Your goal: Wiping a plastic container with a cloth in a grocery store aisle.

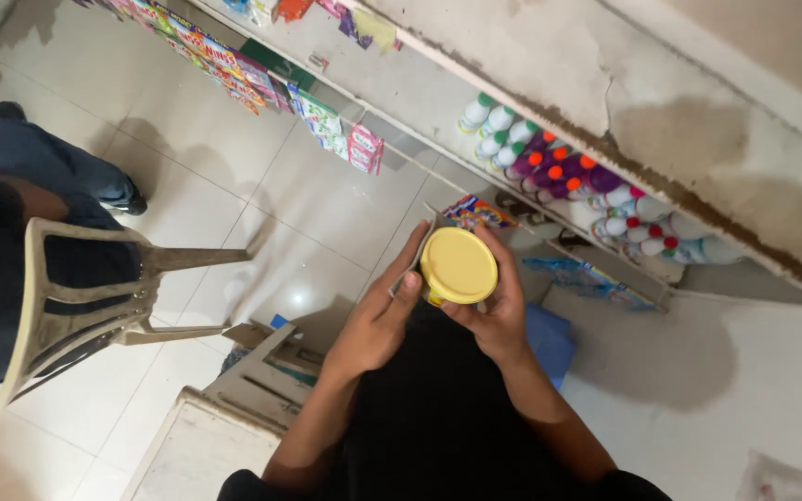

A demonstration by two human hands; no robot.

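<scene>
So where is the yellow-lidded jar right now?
Head view, centre: the yellow-lidded jar is held between the left hand and right hand, above the tiled floor.

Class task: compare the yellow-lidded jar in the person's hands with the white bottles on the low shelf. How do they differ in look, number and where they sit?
The yellow-lidded jar has a broad, flat lid; the white bottles have small caps in green, orange and red. The jar is single; the bottles stand in a packed group. The jar is held up between the left hand and right hand; the bottles rest on the shelf. Both are capped containers.
</scene>
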